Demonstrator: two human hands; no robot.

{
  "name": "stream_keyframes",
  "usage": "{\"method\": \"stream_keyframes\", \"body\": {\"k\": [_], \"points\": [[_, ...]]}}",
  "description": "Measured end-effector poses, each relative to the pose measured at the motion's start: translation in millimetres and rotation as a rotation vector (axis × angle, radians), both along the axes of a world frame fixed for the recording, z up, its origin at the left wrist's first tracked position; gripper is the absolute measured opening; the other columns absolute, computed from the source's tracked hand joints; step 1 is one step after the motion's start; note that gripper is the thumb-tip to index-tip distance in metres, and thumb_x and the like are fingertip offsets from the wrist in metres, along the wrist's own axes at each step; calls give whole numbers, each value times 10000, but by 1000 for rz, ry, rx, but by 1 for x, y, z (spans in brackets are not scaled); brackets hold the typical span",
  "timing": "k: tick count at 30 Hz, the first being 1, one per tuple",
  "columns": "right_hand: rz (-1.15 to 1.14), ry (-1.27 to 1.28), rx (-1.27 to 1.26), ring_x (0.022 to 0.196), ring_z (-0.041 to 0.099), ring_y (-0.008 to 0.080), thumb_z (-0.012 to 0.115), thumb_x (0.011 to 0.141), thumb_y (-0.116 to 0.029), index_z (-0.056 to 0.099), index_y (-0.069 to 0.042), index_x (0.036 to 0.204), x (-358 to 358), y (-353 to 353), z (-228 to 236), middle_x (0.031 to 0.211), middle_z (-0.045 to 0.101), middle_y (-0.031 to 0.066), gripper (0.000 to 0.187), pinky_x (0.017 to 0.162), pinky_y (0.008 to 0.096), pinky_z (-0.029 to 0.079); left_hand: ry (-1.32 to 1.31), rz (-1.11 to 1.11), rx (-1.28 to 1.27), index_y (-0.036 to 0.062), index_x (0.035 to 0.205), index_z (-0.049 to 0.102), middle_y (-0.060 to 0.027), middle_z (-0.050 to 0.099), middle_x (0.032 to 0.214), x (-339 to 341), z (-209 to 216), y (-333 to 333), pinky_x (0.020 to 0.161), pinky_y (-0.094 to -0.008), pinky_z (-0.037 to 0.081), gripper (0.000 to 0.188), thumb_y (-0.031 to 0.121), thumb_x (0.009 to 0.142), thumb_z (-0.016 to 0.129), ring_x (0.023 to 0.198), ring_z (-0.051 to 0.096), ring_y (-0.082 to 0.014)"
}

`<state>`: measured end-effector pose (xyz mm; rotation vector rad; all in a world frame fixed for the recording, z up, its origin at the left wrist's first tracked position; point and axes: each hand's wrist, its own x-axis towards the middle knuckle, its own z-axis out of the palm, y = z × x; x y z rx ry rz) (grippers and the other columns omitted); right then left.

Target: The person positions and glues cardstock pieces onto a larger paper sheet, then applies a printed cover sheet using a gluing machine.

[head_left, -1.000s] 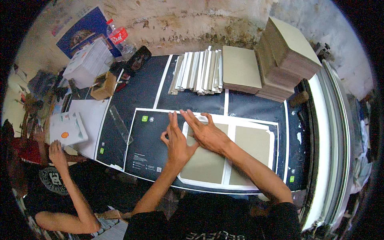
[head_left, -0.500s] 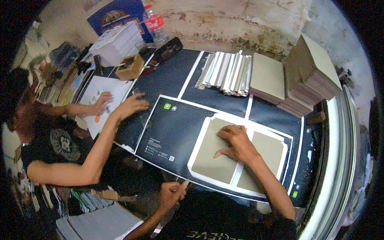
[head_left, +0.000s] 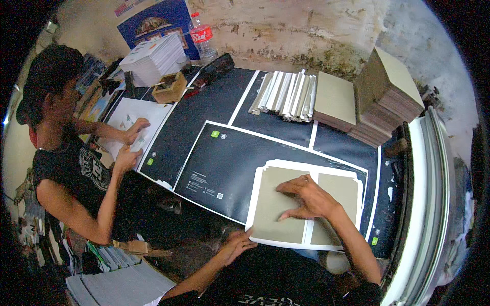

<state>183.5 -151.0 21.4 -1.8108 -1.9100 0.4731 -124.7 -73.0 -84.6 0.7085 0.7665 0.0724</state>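
Right hand arched, fingers spread loose, over the grey-panelled cover at the bench's front edge, left hand at its near-left corner, grip unclear

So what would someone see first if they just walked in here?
Probably the right hand, curved with thumb and fingers apart over a white-edged panel with grey-brown boards at the table's near edge. Then perhaps the tall board stack at the back right, and the red-labelled bottle by the wall, back left.
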Motion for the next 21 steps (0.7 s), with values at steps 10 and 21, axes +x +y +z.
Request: {"method": "stream_keyframes", "body": {"k": [10, 21], "points": [[-16, -341, 352, 1342, 490, 328, 841, 699, -209, 544, -116, 1389, -15, 24, 107, 1403, 555, 157, 757, 1165, 568, 309, 35, 104, 1100, -63, 1076, 653, -157, 733, 989, 74, 134, 3, 813, -334, 575, 214, 3, 882, 715, 941, 726, -227], [-37, -335, 214, 817, 716, 361, 710, 747, 27, 736, -22, 941, 26, 14, 209, 867, 730, 183, 202, 738, 430, 579, -77, -88, 1307, -8, 1128, 657, -119, 736, 1023, 110, 166, 72, 805, -339, 571, 442, 174, 785, 869, 911, 704, -169]]}}
